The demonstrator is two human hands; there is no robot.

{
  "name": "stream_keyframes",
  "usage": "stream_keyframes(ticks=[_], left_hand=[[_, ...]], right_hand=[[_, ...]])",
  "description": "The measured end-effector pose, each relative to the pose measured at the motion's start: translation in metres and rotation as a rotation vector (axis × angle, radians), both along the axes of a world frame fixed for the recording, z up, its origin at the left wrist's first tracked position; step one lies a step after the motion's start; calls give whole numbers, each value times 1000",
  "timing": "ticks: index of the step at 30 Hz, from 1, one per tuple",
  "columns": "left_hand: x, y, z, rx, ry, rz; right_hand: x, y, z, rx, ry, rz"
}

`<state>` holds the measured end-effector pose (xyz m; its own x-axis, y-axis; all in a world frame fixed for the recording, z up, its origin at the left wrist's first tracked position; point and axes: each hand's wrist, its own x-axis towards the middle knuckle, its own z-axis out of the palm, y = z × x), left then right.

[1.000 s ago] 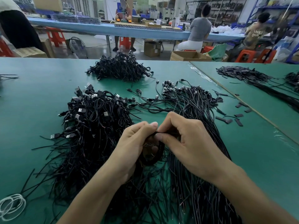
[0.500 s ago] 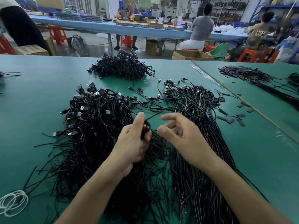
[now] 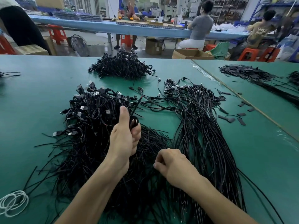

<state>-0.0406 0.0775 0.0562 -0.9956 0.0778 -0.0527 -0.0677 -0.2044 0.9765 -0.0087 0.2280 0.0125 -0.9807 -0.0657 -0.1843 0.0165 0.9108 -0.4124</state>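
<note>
The left hand [image 3: 125, 139] grips a small coiled cable [image 3: 134, 122] between thumb and fingers, above the heap of USB cables [image 3: 90, 110] on the green surface [image 3: 40, 81] (one loose end pokes up beside the thumb). The right hand [image 3: 173, 164] is lower, fingers curled against the straight cable bundle [image 3: 202, 126]; whether it pinches a strand, I cannot tell.

A thin black cable [image 3: 134, 122] is wound into a small, tight coil and held upright in the left hand [image 3: 124, 138], pinched between thumb and curled fingers. Its free end sticks up and to the right, ending in a reddish tip. The coil hangs above the heap of USB cables [image 3: 90, 110] on the desk [image 3: 40, 94].
</note>
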Motion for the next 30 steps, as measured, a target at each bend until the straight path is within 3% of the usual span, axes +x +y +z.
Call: stream_keyframes(ticks=[11, 13, 16, 18, 20, 26, 30], left_hand=[[0, 0, 0, -54, 17, -15], [1, 2, 1, -34, 32, -15], [8, 6, 6, -52, 95, -84], [14, 11, 6, -96, 143, -159], [17, 14, 6, -89, 173, -191], [16, 10, 12, 61, 191, -70], [14, 8, 8, 136, 224, -1]], right_hand=[[-2, 31, 27, 140, 244, -47], [-5, 39, 32, 13, 318, -108], [-9, 41, 41, -350, 493, -269], [-6, 32, 48, -616, 485, -287], [-1, 19, 54, -735, 427, -183], [14, 0, 68, -532, 462, 98], [14, -2, 75, -555, 583, 27]])
